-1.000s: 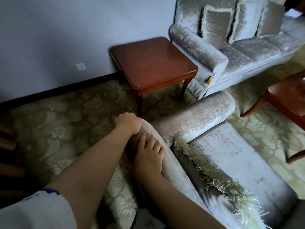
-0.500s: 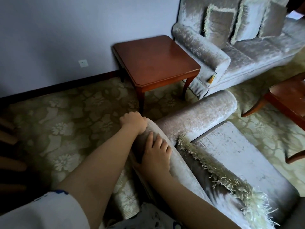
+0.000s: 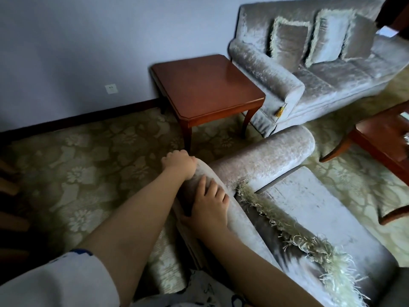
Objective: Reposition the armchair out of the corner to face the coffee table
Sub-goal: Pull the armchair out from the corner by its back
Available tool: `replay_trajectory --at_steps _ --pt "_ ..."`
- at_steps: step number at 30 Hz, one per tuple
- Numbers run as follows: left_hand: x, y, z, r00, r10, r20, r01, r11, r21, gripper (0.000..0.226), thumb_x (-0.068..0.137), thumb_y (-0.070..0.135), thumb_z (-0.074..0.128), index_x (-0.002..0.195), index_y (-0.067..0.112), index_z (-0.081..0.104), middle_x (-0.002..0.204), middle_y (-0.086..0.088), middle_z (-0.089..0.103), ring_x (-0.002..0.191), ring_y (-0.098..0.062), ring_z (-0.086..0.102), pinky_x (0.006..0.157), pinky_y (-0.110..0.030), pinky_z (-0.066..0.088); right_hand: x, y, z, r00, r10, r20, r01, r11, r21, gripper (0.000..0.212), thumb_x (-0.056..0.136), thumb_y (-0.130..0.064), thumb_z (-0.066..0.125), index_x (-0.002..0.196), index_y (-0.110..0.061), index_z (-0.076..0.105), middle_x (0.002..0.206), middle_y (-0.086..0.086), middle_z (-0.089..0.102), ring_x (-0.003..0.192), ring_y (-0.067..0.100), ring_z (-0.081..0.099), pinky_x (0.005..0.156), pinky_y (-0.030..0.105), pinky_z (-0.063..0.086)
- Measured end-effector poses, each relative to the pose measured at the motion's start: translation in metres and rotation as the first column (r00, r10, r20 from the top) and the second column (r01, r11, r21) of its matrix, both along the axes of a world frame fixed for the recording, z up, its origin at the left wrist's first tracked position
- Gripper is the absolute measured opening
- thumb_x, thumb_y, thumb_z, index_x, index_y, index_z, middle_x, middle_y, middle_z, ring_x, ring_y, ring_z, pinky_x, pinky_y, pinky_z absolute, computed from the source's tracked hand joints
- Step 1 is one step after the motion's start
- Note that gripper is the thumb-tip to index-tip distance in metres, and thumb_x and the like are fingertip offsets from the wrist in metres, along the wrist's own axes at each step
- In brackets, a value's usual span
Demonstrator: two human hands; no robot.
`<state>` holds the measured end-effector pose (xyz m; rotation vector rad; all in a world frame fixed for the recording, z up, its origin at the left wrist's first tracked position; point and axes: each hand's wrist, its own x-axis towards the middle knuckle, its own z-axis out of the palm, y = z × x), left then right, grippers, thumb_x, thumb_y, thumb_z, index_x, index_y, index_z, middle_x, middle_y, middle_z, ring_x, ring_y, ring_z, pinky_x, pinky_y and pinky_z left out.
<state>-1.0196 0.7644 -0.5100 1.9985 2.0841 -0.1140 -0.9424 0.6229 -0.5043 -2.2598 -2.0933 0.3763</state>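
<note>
A grey velvet armchair fills the lower right, seen from behind its backrest, with a fringed cushion lying against the back. My left hand is clamped over the top corner of the backrest where it meets the armrest. My right hand grips the backrest's top edge just below it, fingers over the front and thumb behind. The wooden coffee table shows only partly at the right edge.
A square wooden side table stands against the wall just beyond the armchair. A grey sofa with cushions runs along the back right. Patterned carpet covers the floor to the left. Wooden chair legs stick in at the left edge.
The armchair and both hands have shifted slightly to the right and away from the wall, and more carpet shows on the left. Both hands keep their grip on the backrest.
</note>
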Motion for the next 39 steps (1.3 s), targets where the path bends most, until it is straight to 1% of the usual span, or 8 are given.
replay_trajectory --at_steps 3,8,13,20,26,30,34,39 --pt "-0.002 0.001 -0.001 1.000 -0.020 0.021 0.020 1.000 0.012 0.049 0.094 0.043 0.028 0.122 0.010 0.051 0.119 -0.014 0.055 0.109 -0.031 0.050 0.084 -0.041 0.038 0.001 0.002 -0.003 1.000 0.002 -0.022 -0.002 1.000 -0.013 0.117 0.070 -0.065 0.063 0.147 -0.009 -0.004 0.154 0.023 0.012 0.137 0.041 0.018 0.110 0.054 0.018" --pt "0.011 0.002 0.003 1.000 -0.023 0.006 0.023 0.998 0.050 0.049 0.093 0.043 0.028 0.122 0.010 0.051 0.119 -0.014 0.055 0.109 -0.031 0.050 0.083 -0.041 0.038 0.015 0.002 0.001 1.000 0.003 -0.016 -0.002 1.000 0.021 0.118 0.068 -0.067 0.063 0.147 -0.009 -0.002 0.152 0.022 0.016 0.134 0.042 0.023 0.107 0.054 0.022" --pt "0.019 0.003 0.007 1.000 -0.020 0.014 0.020 1.000 0.021 0.047 0.093 0.040 0.028 0.123 0.011 0.050 0.122 -0.014 0.054 0.111 -0.031 0.049 0.084 -0.041 0.037 0.021 0.001 0.006 1.000 -0.012 -0.012 0.012 0.999 0.035 0.117 0.065 -0.065 0.066 0.147 -0.011 0.002 0.150 0.020 0.019 0.132 0.039 0.026 0.106 0.052 0.024" --pt "0.000 0.001 -0.009 0.999 -0.011 0.033 0.011 1.000 0.012 0.051 0.092 0.042 0.028 0.124 0.009 0.049 0.124 -0.015 0.053 0.112 -0.032 0.048 0.086 -0.042 0.038 0.003 -0.004 -0.008 1.000 -0.007 -0.028 0.008 1.000 0.031 0.114 0.070 -0.070 0.059 0.147 -0.009 0.002 0.152 0.024 0.018 0.135 0.042 0.023 0.108 0.055 0.021" --pt "0.019 0.002 -0.001 0.999 -0.023 0.029 0.020 0.996 0.089 0.048 0.090 0.044 0.029 0.115 0.011 0.053 0.113 -0.014 0.057 0.102 -0.030 0.052 0.072 -0.039 0.032 0.025 0.002 0.003 1.000 -0.001 -0.020 0.002 1.000 0.031 0.115 0.068 -0.065 0.064 0.147 -0.010 0.001 0.151 0.022 0.017 0.134 0.041 0.023 0.107 0.053 0.021" --pt "0.025 0.007 0.008 0.999 -0.029 0.029 0.028 0.999 0.043 0.049 0.092 0.042 0.028 0.123 0.011 0.050 0.120 -0.014 0.055 0.109 -0.030 0.050 0.079 -0.040 0.036 0.028 0.005 0.009 1.000 -0.016 -0.010 0.016 0.998 0.053 0.113 0.068 -0.066 0.063 0.147 -0.010 0.005 0.149 0.020 0.020 0.130 0.039 0.028 0.106 0.051 0.024" --pt "0.007 -0.002 -0.003 1.000 -0.004 0.023 0.003 1.000 0.027 0.048 0.094 0.042 0.028 0.122 0.011 0.050 0.120 -0.014 0.055 0.109 -0.030 0.049 0.085 -0.041 0.037 0.010 -0.002 -0.004 1.000 0.002 -0.017 -0.002 1.000 0.009 0.116 0.069 -0.065 0.065 0.147 -0.010 0.000 0.152 0.023 0.016 0.134 0.041 0.022 0.109 0.054 0.020" --pt "0.011 0.000 0.000 1.000 -0.008 0.001 0.008 0.999 0.037 0.048 0.094 0.042 0.029 0.123 0.010 0.049 0.120 -0.014 0.054 0.109 -0.031 0.050 0.087 -0.042 0.038 0.012 0.001 -0.010 1.000 -0.005 -0.030 0.007 0.997 0.072 0.113 0.069 -0.068 0.061 0.147 -0.009 0.004 0.150 0.025 0.021 0.132 0.043 0.026 0.107 0.054 0.023"
